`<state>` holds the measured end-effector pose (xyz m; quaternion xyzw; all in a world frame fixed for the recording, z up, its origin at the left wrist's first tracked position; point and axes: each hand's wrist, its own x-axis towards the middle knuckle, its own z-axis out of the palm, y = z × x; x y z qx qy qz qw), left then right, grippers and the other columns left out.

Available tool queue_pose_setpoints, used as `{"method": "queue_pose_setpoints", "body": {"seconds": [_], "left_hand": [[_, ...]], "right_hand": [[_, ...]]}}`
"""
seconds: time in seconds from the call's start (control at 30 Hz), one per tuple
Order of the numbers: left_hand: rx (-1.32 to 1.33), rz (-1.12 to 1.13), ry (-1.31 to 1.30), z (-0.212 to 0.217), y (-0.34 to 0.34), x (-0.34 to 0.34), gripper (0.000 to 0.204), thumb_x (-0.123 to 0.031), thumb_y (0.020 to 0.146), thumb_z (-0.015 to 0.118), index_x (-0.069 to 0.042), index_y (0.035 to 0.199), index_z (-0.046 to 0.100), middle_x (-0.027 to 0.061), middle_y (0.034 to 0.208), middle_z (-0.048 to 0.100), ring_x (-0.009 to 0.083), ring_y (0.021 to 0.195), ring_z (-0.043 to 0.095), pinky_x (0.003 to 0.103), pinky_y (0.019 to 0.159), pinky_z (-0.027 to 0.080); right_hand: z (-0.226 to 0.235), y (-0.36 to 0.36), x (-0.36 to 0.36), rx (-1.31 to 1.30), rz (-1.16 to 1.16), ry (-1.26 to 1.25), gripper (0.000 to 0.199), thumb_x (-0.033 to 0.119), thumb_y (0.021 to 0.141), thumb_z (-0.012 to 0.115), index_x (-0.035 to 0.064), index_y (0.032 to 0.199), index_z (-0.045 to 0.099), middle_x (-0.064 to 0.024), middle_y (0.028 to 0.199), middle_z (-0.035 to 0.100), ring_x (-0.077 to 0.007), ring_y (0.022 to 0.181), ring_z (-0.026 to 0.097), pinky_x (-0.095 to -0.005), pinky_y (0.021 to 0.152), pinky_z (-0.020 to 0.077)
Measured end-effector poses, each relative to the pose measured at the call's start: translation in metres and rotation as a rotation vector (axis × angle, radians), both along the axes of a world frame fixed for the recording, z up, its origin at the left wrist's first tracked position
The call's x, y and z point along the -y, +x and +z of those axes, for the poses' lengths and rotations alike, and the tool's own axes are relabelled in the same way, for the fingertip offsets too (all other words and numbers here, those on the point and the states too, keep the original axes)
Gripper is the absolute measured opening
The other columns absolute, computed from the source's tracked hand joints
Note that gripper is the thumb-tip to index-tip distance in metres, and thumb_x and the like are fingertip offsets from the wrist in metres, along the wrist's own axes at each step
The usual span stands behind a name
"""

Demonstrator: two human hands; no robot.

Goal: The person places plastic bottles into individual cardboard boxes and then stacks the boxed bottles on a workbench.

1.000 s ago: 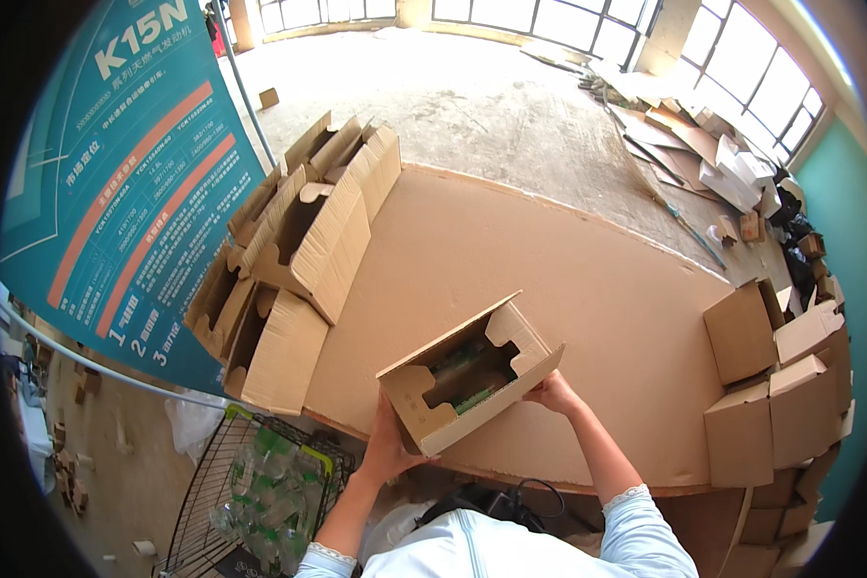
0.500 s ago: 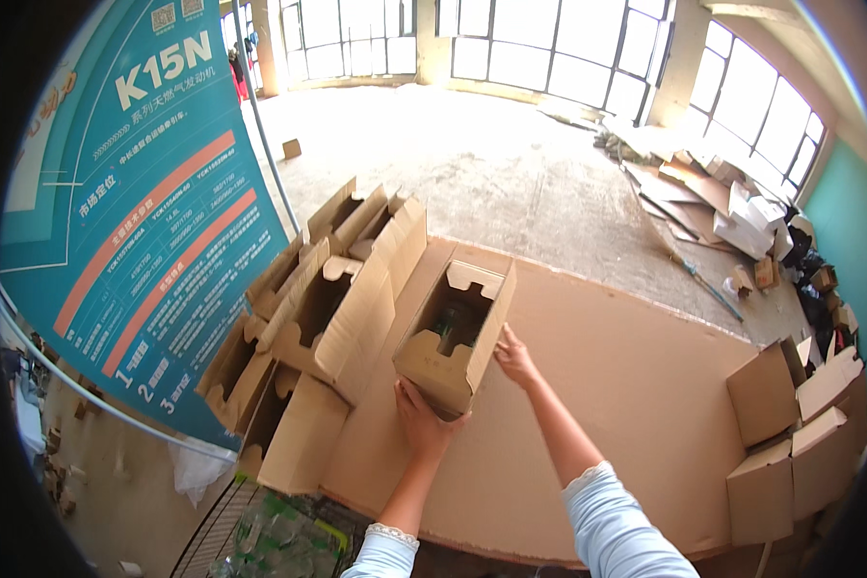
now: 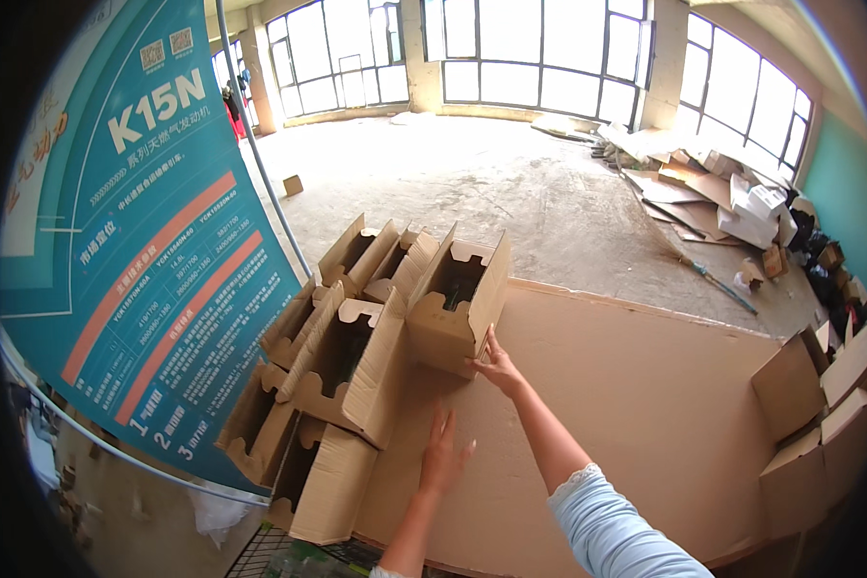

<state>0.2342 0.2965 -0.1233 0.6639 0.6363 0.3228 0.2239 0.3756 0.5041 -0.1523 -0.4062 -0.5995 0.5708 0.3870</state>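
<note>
A brown cardboard box (image 3: 445, 340) with its top flaps up stands at the right end of the far row of boxes. Something dark and glassy, perhaps a bottle, shows inside it. My right hand (image 3: 499, 366) touches the box's near right corner, thumb and fingers spread against it. Nearer to me, my left hand (image 3: 441, 458) hovers over the brown cardboard sheet (image 3: 626, 405), open, with nothing in it and apart from the box. Beside it on the left stands a group of similar boxes (image 3: 380, 371), with open tops and dark insides.
More open cardboard boxes (image 3: 800, 462) stand at the right end of the sheet. A large teal banner (image 3: 154, 260) on a metal frame rises at the left. A wire crate (image 3: 255, 554) is partly visible below the boxes. Cardboard scraps (image 3: 694, 188) lie piled at the far right.
The box has moved away from me and up beside the other boxes. My left hand has let go of it and opened. My right hand has followed the box and still touches it.
</note>
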Motion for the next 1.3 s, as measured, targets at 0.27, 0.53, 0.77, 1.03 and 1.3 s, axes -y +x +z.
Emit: {"method": "queue_pose_setpoints", "body": {"seconds": [0.27,0.53,0.77,1.03,1.3], "left_hand": [[0.235,-0.031,-0.053,0.026,-0.005,0.127,0.056,-0.021,0.088,0.067,-0.001,0.136,0.049,0.0260,0.143,0.042,0.0403,0.126,0.049,0.042,0.101,0.044],[0.145,-0.176,0.008,0.040,0.019,0.199,0.049,-0.016,0.083,0.069,0.000,0.127,0.056,0.0251,0.140,0.045,0.0428,0.125,0.049,0.045,0.102,0.042],[0.057,-0.244,0.048,0.024,0.023,0.228,0.044,-0.009,0.080,0.066,0.004,0.121,0.057,0.0238,0.137,0.049,0.0405,0.127,0.047,0.046,0.109,0.034],[-0.040,-0.270,0.216,0.047,0.085,0.205,0.041,-0.003,0.080,0.066,0.004,0.120,0.059,0.0230,0.132,0.054,0.0393,0.120,0.054,0.044,0.102,0.043],[0.008,-0.363,0.183,0.061,0.171,0.213,0.035,-0.008,0.084,0.067,0.003,0.117,0.062,0.0238,0.125,0.059,0.0389,0.117,0.056,0.043,0.100,0.045]], "right_hand": [[0.041,-0.048,0.029,0.887,-0.291,0.078,0.066,0.020,0.088,0.064,-0.0011,0.143,0.033,-0.0231,0.129,0.055,-0.0380,0.114,0.057,-0.0456,0.094,0.0486],[-0.004,0.014,0.265,1.013,0.158,0.645,0.069,0.017,0.082,0.061,0.0088,0.146,0.036,-0.0182,0.149,0.035,-0.0409,0.139,0.028,-0.0548,0.115,0.0224],[0.063,0.201,0.417,1.439,-0.052,0.252,0.064,0.021,0.086,0.059,0.0151,0.147,0.038,-0.0144,0.153,0.033,-0.0389,0.145,0.019,-0.0562,0.117,0.0113],[0.237,0.484,0.482,1.693,-1.032,0.619,0.068,0.012,0.080,0.064,0.0079,0.143,0.041,-0.0159,0.151,0.036,-0.0365,0.144,0.025,-0.0547,0.118,0.0165],[0.404,0.686,0.503,1.065,-1.371,0.026,0.077,0.038,0.076,0.078,0.0078,0.141,0.047,-0.0160,0.132,0.057,-0.0315,0.127,0.050,-0.0414,0.108,0.0381]]}}
